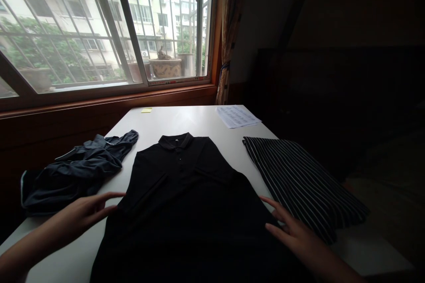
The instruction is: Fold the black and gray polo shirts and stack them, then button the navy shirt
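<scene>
1. White table stood near a barred window; printed papers lay at its far end.
2. Black polo shirt lay flat at centre, collar toward the window.
3. Left hand touched the shirt's left edge, thumb and forefinger parted.
4. Right hand met its right edge, fingers apart.
5. Crumpled dark garment lay left; striped fabric lay right.

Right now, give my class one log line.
left hand: black collared shirt, left edge | right hand: right edge | shirt: spread on white table
</scene>
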Available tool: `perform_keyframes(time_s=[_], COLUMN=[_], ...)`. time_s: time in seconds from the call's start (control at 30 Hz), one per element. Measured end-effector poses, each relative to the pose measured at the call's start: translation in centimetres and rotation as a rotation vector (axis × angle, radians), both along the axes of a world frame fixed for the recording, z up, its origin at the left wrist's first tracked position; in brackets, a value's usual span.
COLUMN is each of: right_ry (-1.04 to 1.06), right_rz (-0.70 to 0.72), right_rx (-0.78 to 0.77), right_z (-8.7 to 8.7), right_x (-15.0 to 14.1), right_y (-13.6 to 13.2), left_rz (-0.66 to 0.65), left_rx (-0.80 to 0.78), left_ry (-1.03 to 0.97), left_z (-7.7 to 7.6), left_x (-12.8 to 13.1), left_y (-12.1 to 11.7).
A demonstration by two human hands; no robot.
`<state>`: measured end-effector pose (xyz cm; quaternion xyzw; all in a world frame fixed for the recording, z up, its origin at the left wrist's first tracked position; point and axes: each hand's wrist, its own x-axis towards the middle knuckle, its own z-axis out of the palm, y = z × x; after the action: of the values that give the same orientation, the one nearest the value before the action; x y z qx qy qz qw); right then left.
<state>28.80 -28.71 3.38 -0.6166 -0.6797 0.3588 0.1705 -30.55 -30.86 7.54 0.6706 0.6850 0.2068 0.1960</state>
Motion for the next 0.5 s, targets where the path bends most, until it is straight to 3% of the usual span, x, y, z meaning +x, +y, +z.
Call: perform_keyframes(time_s=[0.03, 0.13, 0.3, 0.4, 0.5], right_ry=[-0.009, -0.037, -0.017, 0.004, -0.009], right_rz=[-0.024, -0.086, -0.029, 0.004, -0.019], right_rx=[-0.034, -0.123, -0.186, -0.178, -0.167], right_z=[-0.1, -0.2, -0.3, -0.2, 0.4], right_x=[0.0, 0.2, 1.2, 2.0, 2.4], right_y=[-0.3, -1.2, -2.8, -3.7, -3.8], left_rz=[-0.064, -0.043, 0.133, 0.184, 0.175], left_rx=[-0.079, 0.012, 0.091, 0.060, 0.046], left_ry=[-0.017, -0.018, 0.248, 0.308, 0.294], left_z=[0.4, 0.3, -2.9, -4.3, -4.6], left_x=[0.2, 0.7, 1.5, 1.6, 1.5], left_y=[1.7, 7.8, 17.3, 20.6, 21.9])
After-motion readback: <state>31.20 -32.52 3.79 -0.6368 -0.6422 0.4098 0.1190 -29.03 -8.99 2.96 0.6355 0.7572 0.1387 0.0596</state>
